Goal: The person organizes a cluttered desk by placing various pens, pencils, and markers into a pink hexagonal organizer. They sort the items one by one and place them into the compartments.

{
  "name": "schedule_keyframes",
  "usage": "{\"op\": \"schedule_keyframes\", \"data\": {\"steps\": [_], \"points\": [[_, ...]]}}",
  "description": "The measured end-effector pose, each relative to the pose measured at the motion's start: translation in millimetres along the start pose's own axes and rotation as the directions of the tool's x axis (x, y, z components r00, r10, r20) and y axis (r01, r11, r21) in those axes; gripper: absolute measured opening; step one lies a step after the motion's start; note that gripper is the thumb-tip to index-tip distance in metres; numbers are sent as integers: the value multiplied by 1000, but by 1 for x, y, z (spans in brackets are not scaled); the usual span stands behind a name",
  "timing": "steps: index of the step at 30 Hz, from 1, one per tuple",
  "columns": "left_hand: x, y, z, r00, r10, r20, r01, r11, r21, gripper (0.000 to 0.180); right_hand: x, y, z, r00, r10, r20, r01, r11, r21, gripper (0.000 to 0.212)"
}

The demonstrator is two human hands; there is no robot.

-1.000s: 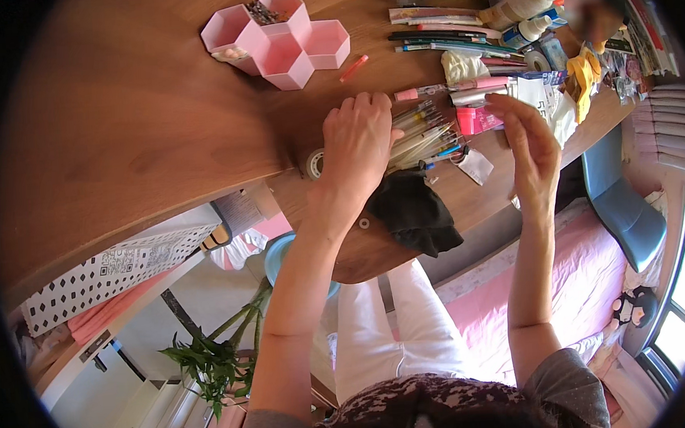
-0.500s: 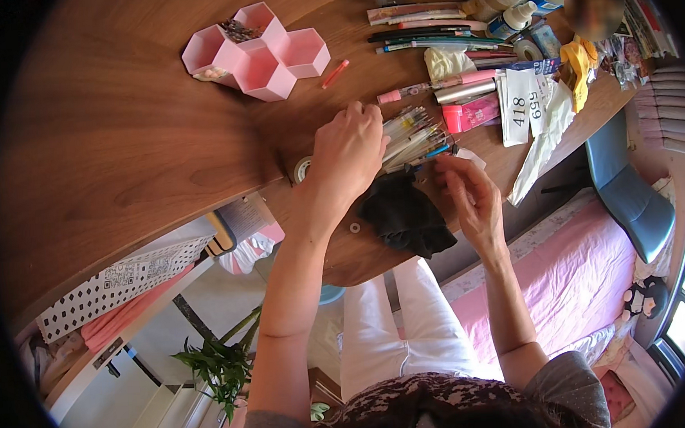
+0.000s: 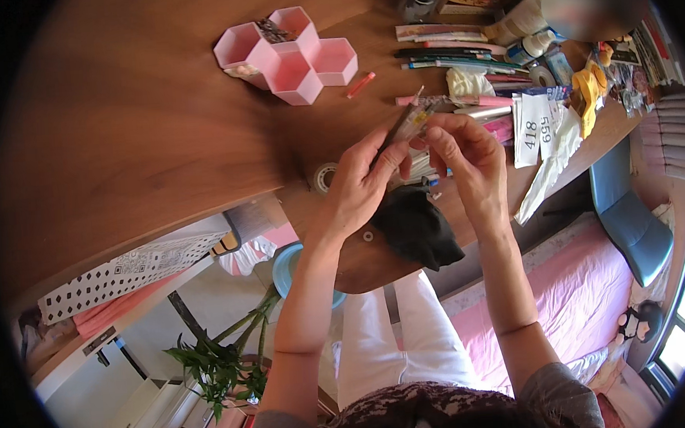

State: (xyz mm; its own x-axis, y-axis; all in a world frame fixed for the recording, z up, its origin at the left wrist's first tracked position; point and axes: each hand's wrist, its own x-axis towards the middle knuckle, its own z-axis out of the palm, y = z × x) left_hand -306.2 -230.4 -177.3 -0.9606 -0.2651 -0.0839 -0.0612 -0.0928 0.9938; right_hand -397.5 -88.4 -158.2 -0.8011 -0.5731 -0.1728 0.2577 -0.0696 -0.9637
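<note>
My left hand (image 3: 365,177) is wrapped round a few thin, pen-like sticks (image 3: 411,122), some clear and some dark, raised above the table with their tips pointing away from me. Close against their right side, my right hand (image 3: 471,161) has its thumb and fingers curled together; what lies between the fingertips is hidden. Below both hands, more thin clear sticks (image 3: 416,167) lie on the table, partly covered by my fingers. A crumpled black cloth pouch (image 3: 418,229) rests at the table's near edge. Left of my left wrist is a roll of tape (image 3: 325,178).
A pink hexagonal organizer (image 3: 295,79) stands far left, a small red stick (image 3: 361,85) beside it. Rows of pens (image 3: 458,56), a white bottle (image 3: 532,47), paper number labels (image 3: 531,130) and a yellow item (image 3: 590,89) crowd the right. A blue chair (image 3: 628,208) stands beyond.
My left hand has lifted some sticks off the pile on the table. My right hand has moved up and left from beside the black pouch to meet them.
</note>
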Motion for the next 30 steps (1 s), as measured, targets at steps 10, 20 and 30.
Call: {"op": "schedule_keyframes", "data": {"steps": [10,20,30], "points": [[-16,-7,-27,939,-35,-342,-51,970,-238,31,61,-46,55,886,-462,-44,463,886,-3,14],[-19,-8,-31,943,10,-334,-103,959,-263,32,159,-26,100,725,-594,350,670,489,-558,26],[-10,-2,-28,944,42,-326,-144,944,-297,36,74,-32,66,895,-168,412,343,852,-397,22]]}}
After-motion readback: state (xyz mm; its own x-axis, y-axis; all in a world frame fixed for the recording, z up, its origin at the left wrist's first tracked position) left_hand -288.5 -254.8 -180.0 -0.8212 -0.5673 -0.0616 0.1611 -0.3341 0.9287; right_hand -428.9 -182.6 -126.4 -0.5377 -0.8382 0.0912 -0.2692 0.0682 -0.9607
